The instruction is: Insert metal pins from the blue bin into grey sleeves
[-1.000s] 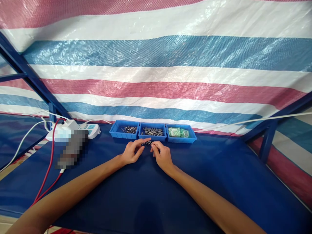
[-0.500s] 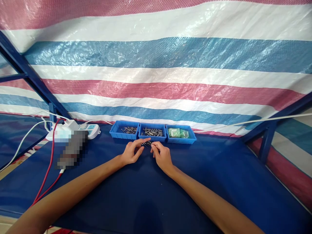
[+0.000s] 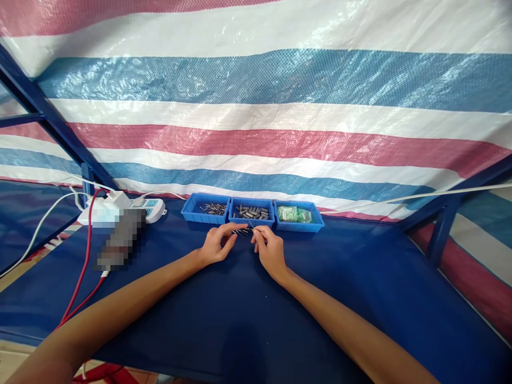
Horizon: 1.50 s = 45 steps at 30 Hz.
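Observation:
My left hand (image 3: 218,244) rests on the blue table with its index finger stretched and thumb apart. The index fingertip touches or hovers by a small pile of thin dark metal pins (image 3: 241,231); which, I cannot tell. Across the pile, my right hand (image 3: 271,252) pinches a thin metal pin (image 3: 252,226) between thumb and index finger. Just behind stand three blue bins: the left bin (image 3: 200,217) holds similar thin pins, the middle bin (image 3: 252,222) short grey cylinders, the right bin (image 3: 300,227) small parts in green-tinted plastic bags.
A white power strip (image 3: 157,210) with plugs lies at the back left, beside a blurred-out dark object (image 3: 122,240) with a red cable (image 3: 82,277). A striped plastic sheet (image 3: 256,117) hangs behind the table, between blue metal frame bars (image 3: 60,128).
The view has shifted slightly. A thin pin now shows upright at my right fingertips, above the pile. My left hand keeps nearly the same pose.

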Motion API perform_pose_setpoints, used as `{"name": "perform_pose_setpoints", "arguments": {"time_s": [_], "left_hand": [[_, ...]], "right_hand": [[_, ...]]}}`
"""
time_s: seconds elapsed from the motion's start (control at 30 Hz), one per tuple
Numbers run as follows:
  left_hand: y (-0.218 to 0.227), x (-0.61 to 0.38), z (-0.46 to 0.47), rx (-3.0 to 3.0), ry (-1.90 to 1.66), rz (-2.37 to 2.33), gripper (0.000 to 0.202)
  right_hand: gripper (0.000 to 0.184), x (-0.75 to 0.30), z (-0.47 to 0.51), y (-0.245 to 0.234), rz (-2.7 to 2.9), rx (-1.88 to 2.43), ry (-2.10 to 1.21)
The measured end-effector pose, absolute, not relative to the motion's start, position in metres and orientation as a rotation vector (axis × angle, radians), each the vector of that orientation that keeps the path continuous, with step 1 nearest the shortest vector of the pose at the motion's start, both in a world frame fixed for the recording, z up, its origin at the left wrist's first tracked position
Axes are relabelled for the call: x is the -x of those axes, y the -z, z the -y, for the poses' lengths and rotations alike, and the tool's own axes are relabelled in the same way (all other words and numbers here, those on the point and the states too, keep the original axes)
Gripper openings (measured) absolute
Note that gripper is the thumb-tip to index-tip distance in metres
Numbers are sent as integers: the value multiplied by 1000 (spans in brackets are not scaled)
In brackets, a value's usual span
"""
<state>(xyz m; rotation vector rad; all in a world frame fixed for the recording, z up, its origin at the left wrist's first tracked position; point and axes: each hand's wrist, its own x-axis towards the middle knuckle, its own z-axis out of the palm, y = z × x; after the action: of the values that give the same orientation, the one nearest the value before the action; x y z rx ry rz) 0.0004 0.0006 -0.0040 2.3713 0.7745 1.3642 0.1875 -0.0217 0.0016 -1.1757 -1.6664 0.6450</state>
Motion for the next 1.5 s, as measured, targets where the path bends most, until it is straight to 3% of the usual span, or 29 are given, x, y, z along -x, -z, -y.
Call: {"name": "perform_pose_setpoints", "arguments": {"time_s": [0.2,0.83,1.17,1.5], "left_hand": [[0,-3,-2,-2345,-1332,-1072,19],[0,-4,-3,-2345,-1327,-990,11],[-39,16,-30,-2200,-1584,-1447,16],[-47,38,-55,-2644,-1323,-1659,23]], "right_hand": [[21,-187,24,-1,1786,1136,-638],[26,-186,22,2,1869,1190,-506],[21,-186,17,9,2019,1218,-382],[28,-185,21,12,2217,1252,-221]]}}
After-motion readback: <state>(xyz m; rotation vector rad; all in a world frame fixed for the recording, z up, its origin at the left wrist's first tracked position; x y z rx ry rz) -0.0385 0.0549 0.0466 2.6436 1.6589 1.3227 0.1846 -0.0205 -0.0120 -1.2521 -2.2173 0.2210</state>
